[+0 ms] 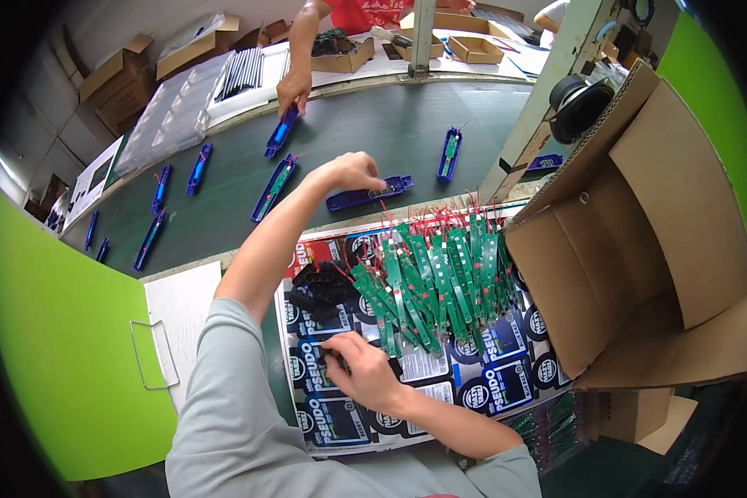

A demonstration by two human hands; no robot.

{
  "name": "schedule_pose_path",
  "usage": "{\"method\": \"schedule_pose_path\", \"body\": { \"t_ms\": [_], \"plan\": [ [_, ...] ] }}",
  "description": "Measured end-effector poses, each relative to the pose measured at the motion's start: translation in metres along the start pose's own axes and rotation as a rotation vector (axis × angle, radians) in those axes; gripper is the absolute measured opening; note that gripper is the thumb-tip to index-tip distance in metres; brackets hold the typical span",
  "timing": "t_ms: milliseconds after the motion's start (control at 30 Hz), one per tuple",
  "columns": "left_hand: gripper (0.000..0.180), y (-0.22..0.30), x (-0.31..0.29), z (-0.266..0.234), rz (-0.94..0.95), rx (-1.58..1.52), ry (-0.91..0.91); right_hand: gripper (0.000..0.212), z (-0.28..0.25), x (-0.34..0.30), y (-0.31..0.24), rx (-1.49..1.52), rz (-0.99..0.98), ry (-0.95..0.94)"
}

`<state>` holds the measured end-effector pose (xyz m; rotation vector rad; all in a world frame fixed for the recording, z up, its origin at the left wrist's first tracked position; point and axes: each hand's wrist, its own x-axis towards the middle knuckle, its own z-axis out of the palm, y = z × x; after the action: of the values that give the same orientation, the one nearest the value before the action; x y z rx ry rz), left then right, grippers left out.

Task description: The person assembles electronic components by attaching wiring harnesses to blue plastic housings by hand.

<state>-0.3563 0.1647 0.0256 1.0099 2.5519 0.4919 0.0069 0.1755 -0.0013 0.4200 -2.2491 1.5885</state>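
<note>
A long blue plastic housing (394,189) lies slantwise on the green belt, with a small board partly visible inside. My left hand (358,172) is bent over it, fingers curled together at its upper edge. Below, my right hand (363,373) hovers by the printed sheet, its fingers curled in; what is between them, if anything, is too small to make out. Just above this hand sits a pile of black parts (319,290). To its right are heaped many narrow green circuit boards (436,282) with red wires.
More blue housings (274,189) are spread along the green belt (373,124). Across it, another person's hand (294,90) touches a housing (281,133). An open cardboard box (631,249) stands on the right beside a metal post (548,100). A bright green panel (75,349) borders the left.
</note>
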Motion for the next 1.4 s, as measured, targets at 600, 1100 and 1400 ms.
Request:
{"method": "schedule_pose_path", "body": {
  "t_ms": [600, 1100, 1400],
  "plan": [
    [0.022, 0.067, -0.221, 0.056, 0.194, -1.069, 0.335, 0.021, -0.067, 0.044, -0.026, 0.372, 0.294, 0.510],
    [0.024, 0.090, -0.251, 0.087, 0.213, -1.087, 0.370, 0.020, -0.054, 0.059, -0.032, -0.711, -0.020, 0.473],
    [0.021, 0.097, -0.259, 0.079, 0.418, -0.544, 0.804, 0.061, -0.065, 0.066, -0.048, -0.473, 0.224, 0.498]
  ]
}}
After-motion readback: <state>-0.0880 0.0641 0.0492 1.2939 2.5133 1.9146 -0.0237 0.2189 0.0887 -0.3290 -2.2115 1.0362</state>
